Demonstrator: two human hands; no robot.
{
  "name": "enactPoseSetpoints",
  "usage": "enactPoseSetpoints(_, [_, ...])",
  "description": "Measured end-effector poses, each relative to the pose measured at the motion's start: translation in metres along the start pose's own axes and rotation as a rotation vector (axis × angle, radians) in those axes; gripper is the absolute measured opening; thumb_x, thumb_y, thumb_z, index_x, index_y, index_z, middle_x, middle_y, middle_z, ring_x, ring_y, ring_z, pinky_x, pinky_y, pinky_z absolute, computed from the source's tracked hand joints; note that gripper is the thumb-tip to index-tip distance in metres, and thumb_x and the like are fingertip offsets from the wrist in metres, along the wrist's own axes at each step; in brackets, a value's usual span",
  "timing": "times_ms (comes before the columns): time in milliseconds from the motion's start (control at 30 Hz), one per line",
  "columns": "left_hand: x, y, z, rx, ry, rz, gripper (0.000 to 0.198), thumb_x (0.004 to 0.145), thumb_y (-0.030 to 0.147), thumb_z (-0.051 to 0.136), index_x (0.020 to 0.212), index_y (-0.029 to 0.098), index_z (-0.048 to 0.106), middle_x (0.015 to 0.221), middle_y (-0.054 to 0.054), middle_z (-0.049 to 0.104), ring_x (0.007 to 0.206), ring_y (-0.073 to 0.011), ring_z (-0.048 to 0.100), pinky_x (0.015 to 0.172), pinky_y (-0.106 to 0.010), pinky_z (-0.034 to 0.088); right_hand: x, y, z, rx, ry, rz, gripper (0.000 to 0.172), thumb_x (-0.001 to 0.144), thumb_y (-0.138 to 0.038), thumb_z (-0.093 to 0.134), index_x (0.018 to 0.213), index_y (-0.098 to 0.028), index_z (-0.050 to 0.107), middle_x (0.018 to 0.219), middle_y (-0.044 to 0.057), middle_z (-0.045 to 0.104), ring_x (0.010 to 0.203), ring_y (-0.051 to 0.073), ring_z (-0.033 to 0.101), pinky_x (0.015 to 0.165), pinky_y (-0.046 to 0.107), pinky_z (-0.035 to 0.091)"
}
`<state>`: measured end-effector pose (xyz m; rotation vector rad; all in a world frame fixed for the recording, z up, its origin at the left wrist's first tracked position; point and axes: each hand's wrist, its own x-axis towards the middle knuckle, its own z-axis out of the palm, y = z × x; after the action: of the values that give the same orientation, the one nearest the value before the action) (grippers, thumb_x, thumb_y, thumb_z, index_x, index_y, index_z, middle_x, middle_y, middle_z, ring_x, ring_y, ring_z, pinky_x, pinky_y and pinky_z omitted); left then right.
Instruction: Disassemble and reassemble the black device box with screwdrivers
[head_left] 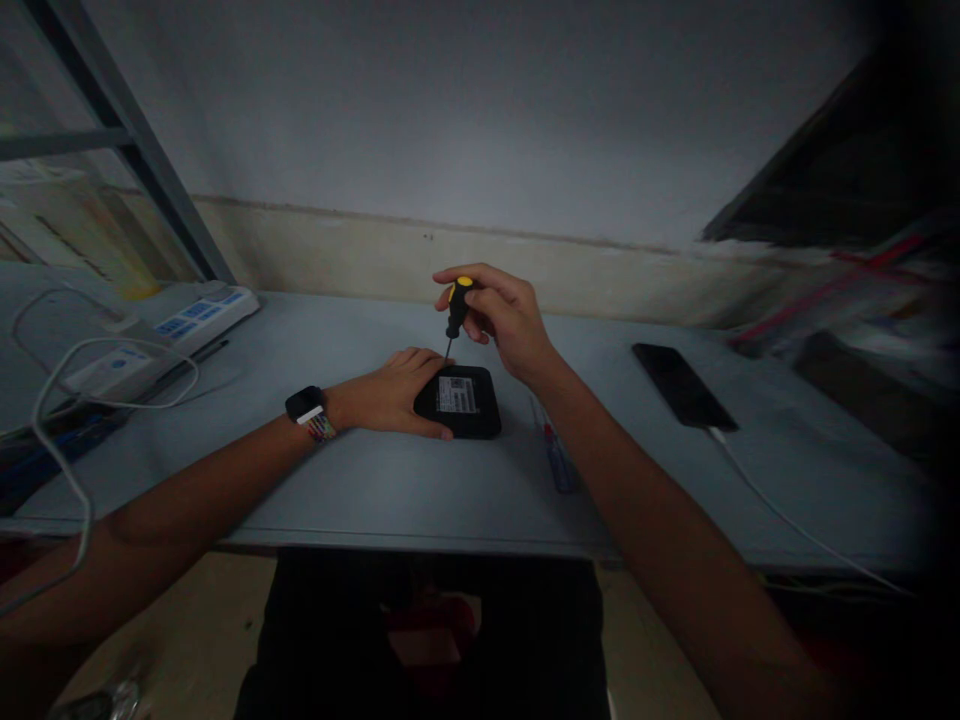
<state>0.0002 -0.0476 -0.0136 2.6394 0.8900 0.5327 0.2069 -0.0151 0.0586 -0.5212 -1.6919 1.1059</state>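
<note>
From the head camera's side, I can see the black box [486, 402] lying flat on the table [360, 505], its white label [456, 395] facing up. The left hand [401, 393] is spread around the box's left side, its grip steadying it, thumb along the near edge and fingers by the far one. A dark watch [304, 403] sits on that wrist, left of the box.

Over the box's far left corner, the right hand [514, 315] has its grip wrapped round the yellow-and-black handle of a screwdriver [457, 312]. The shaft slants down to the box's far edge, just beside the left fingers; I can't tell whether the tip is seated in anything.

Right of the box, near it, lies a bluish object [559, 465], partly hidden by the forearm. Farther right lies a phone [684, 385] with a white cable [765, 497]; well left of the box, a power strip [202, 318].
</note>
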Motion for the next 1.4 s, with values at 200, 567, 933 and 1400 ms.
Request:
enactPoseSetpoints(200, [0.0,0.0,0.0,0.001,-0.02,-0.02,0.107,0.083,0.084,0.072,0.158,0.013,0.047,0.145,-0.022,0.058,0.136,-0.0413,0.051,0.123,-0.06,0.04,0.0,-0.001,-0.001,0.003,-0.004,-0.02,0.029,0.091,-0.029,0.063,0.114,-0.019,0.079,0.094,0.004,0.078,0.05,0.007,0.044,0.044,0.024,0.028])
enactPoseSetpoints(567, [0.001,0.0,-0.002,-0.08,-0.002,-0.049,0.096,0.086,0.081,0.072,0.155,0.017,0.051,0.143,-0.02,0.061,0.134,-0.0399,0.054,0.12,-0.061,0.043,0.0,-0.009,-0.003,-0.002,0.025,-0.034,0.029,0.091,-0.031,0.063,0.112,-0.019,0.079,0.092,0.004,0.078,0.049,0.007,0.045,0.043,0.024,0.029])
enactPoseSetpoints(933, [0.005,-0.012,0.003,-0.362,0.34,-0.135,0.021,0.1,0.039,0.071,0.11,0.021,0.068,0.113,-0.007,0.071,0.105,-0.0227,0.068,0.098,-0.042,0.055,0.001,-0.007,-0.004,0.102,0.05,-0.05,0.029,0.093,-0.041,0.066,0.112,-0.021,0.077,0.093,0.002,0.079,0.048,0.006,0.05,0.042,0.02,0.035])
enactPoseSetpoints(1400, [-0.009,-0.038,-0.057,0.069,0.097,-0.208,0.017,0.089,0.036,0.072,0.09,0.02,0.079,0.102,-0.007,0.077,0.099,-0.0259,0.07,0.1,-0.042,0.05,0.002,-0.007,-0.01,0.089,0.076,-0.071,0.035,0.096,-0.05,0.07,0.114,-0.021,0.075,0.095,0.002,0.078,0.048,0.004,0.052,0.042,0.018,0.038])
